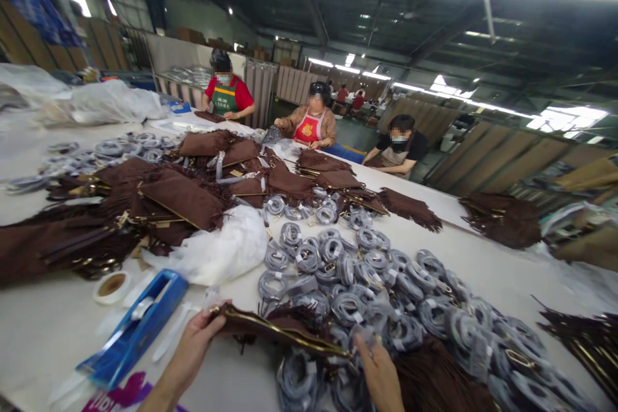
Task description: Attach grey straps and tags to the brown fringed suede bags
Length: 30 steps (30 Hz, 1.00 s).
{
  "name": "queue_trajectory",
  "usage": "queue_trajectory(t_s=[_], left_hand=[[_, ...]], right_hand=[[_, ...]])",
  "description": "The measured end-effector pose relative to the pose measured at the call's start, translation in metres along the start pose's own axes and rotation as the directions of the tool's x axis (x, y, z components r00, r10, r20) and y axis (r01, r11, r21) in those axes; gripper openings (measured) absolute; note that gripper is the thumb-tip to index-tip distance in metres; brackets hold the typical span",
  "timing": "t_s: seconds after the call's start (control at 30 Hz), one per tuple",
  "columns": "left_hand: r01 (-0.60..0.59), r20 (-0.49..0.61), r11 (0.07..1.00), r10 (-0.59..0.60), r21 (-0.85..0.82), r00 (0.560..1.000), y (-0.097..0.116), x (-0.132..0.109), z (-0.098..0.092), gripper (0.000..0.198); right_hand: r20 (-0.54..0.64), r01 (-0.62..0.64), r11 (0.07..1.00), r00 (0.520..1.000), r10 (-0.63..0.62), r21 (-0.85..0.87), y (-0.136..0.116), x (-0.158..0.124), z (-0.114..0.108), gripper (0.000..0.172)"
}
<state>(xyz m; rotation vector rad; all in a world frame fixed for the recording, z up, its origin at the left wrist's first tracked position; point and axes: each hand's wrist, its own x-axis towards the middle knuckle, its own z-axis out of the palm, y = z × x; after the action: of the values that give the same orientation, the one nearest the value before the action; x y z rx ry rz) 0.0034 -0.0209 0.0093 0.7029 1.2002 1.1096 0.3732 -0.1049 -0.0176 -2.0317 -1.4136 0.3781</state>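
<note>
A brown fringed bag (275, 329) with a gold zipper along its top edge is held up just above the table, stretched between my hands. My left hand (197, 340) pinches its left corner between thumb and fingers. At the opposite end of the zipper, my right hand (379, 370) closes on the bag's corner; a bit of clear plastic shows by its fingertips, slightly blurred. Coiled grey straps (347, 306) in clear wrap lie in a large heap behind and beside the bag. More brown fringed material (441, 380) lies right of my right hand.
A blue tape dispenser (140, 325) and a tape roll (112, 287) lie left of my left hand. Brown bags (183, 196) are piled beyond crumpled white plastic (219, 248). Several people work across the table. More bags (586, 341) lie at the right edge.
</note>
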Motion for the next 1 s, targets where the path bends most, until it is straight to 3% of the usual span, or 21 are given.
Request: queue_trajectory(t_s=[0.07, 0.17, 0.27, 0.37, 0.47, 0.57, 0.67, 0.73, 0.8, 0.93, 1.0], left_hand=[[0.035, 0.073, 0.999, -0.036, 0.014, 0.997, -0.001, 0.002, 0.002, 0.05], [0.014, 0.122, 0.998, -0.021, 0.054, 0.992, 0.003, 0.005, 0.013, 0.047], [-0.017, 0.176, 0.994, -0.001, 0.104, 0.984, 0.01, 0.009, 0.019, 0.041], [-0.053, 0.222, 0.984, 0.014, 0.17, 0.975, 0.014, 0.008, 0.012, 0.042], [-0.056, 0.274, 0.968, -0.013, 0.244, 0.962, 0.006, 0.002, -0.002, 0.052], [-0.036, 0.18, 0.929, -0.033, 0.368, 0.983, -0.013, -0.002, -0.012, 0.048], [-0.029, 0.11, 0.892, -0.023, 0.452, 0.994, -0.023, -0.002, -0.014, 0.034], [-0.072, 0.181, 0.901, -0.007, 0.428, 0.983, -0.018, -0.002, -0.011, 0.035], [-0.126, 0.265, 0.919, 0.025, 0.373, 0.964, -0.008, -0.001, -0.007, 0.039], [-0.219, 0.35, 0.92, 0.098, 0.325, 0.931, -0.002, 0.005, -0.005, 0.057], [-0.256, 0.311, 0.844, 0.113, 0.47, 0.944, -0.015, 0.008, -0.013, 0.064]], right_hand=[[0.006, 0.092, 0.99, 0.996, -0.092, -0.105, 0.009, -0.005, -0.011, 0.047], [-0.055, 0.217, 0.958, 0.971, -0.231, -0.188, -0.034, -0.013, -0.008, 0.051], [0.156, 0.403, 0.915, 0.906, -0.393, -0.035, -0.1, -0.02, 0.012, 0.035], [0.381, 0.45, 0.893, 0.825, -0.417, 0.001, -0.136, -0.027, 0.039, 0.018], [0.439, 0.421, 0.907, 0.815, -0.379, 0.0, -0.137, -0.036, 0.063, 0.016], [0.47, 0.354, 0.928, 0.803, -0.366, 0.119, -0.126, -0.043, 0.083, 0.02], [0.543, 0.146, 0.935, 0.781, -0.309, 0.323, -0.118, -0.045, 0.095, 0.02], [0.583, -0.02, 0.905, 0.77, -0.257, 0.426, -0.116, -0.039, 0.095, 0.023], [0.564, -0.081, 0.874, 0.792, -0.236, 0.479, -0.115, -0.029, 0.09, 0.026], [0.316, 0.109, 0.911, 0.916, -0.248, 0.397, -0.112, -0.01, 0.085, 0.024], [0.287, 0.269, 0.926, 0.895, -0.342, 0.263, -0.108, -0.012, 0.094, 0.016]])
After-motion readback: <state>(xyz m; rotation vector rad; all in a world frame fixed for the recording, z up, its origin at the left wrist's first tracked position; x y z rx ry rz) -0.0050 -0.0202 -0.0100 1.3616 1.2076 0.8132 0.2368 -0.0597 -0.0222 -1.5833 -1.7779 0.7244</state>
